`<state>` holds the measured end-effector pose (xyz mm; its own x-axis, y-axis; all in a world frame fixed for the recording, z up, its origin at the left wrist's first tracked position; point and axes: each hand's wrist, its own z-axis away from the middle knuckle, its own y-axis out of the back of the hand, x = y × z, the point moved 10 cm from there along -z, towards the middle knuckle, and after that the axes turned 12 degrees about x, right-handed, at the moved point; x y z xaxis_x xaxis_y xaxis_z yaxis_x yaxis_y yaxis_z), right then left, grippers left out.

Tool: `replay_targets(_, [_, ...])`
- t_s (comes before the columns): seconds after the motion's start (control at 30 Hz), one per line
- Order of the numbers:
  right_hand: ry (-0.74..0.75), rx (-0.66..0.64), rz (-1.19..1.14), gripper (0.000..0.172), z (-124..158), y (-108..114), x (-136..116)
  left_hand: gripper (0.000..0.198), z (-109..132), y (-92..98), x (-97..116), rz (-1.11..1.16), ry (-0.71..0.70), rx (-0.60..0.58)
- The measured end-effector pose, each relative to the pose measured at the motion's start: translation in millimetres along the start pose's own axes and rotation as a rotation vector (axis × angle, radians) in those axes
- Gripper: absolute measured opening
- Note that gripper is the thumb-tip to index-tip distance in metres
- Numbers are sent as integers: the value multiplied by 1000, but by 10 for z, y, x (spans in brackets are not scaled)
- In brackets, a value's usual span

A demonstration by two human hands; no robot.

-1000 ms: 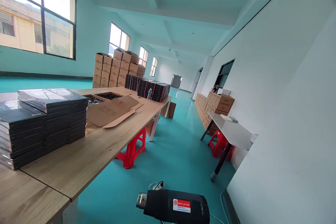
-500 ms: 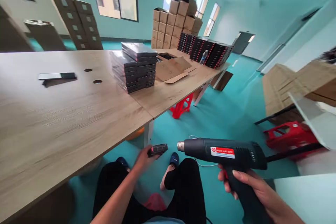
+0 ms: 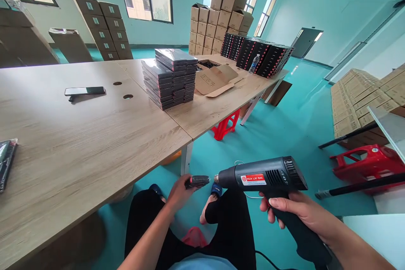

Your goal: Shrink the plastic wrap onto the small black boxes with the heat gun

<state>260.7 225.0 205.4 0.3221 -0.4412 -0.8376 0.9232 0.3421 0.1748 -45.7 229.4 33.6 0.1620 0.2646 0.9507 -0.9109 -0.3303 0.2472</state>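
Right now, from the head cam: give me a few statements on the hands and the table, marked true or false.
1. The right hand grips the black heat gun by its handle. True.
2. The left hand is empty. False: it holds a small dark flat object just in front of the gun's nozzle.
3. A plastic water bottle stands in front of the far black boxes. True.
4. The nearest stack of black boxes sits on the floor. False: it sits on the wooden table.
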Motion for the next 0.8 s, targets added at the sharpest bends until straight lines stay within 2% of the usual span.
replay_targets(0.1, [1, 12, 13, 36, 20, 25, -21, 24, 18, 22, 67, -109, -96, 17])
replay_targets(0.2, [4, 14, 20, 35, 14, 8, -32, 23, 30, -22, 95, -166, -130, -6])
replay_targets(0.4, [6, -91, -2, 35, -96, -296, -23, 15, 32, -176, 101, -243, -176, -62])
replay_targets(0.53, [-6, -119, -5, 36, -164, -421, 18, 16, 51, -176, 91, -311, -163, -73])
replay_targets(0.67, [-6, -106, -4, 35, -189, -350, 52, 20, 63, -98, 68, -339, -116, -61])
replay_targets(0.8, [-24, -74, -17, 32, -210, -256, 103, 20, 51, -67, 35, -262, -71, -65])
